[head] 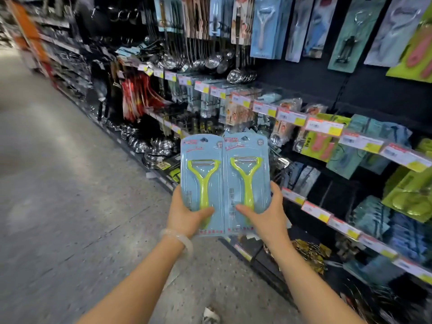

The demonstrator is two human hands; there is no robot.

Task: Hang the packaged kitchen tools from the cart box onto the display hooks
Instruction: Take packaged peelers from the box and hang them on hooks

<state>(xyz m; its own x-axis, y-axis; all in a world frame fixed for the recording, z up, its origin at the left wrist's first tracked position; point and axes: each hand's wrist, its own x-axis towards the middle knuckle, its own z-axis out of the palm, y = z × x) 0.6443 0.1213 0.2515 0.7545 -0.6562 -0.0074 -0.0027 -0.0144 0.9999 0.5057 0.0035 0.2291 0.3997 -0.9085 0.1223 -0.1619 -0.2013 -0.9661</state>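
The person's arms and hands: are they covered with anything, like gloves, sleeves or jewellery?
No gloves or sleeves show: both forearms are bare up to the picture's edge. The left hand has a pale, translucent, smooth round bangle on its wrist. The right hand and its wrist carry nothing: no ring, watch or band is visible.

Worn on the head, facing forward and down, close over both outstretched forearms, angled rightward along shop shelves (327, 127) beside aisle floor (58, 183).
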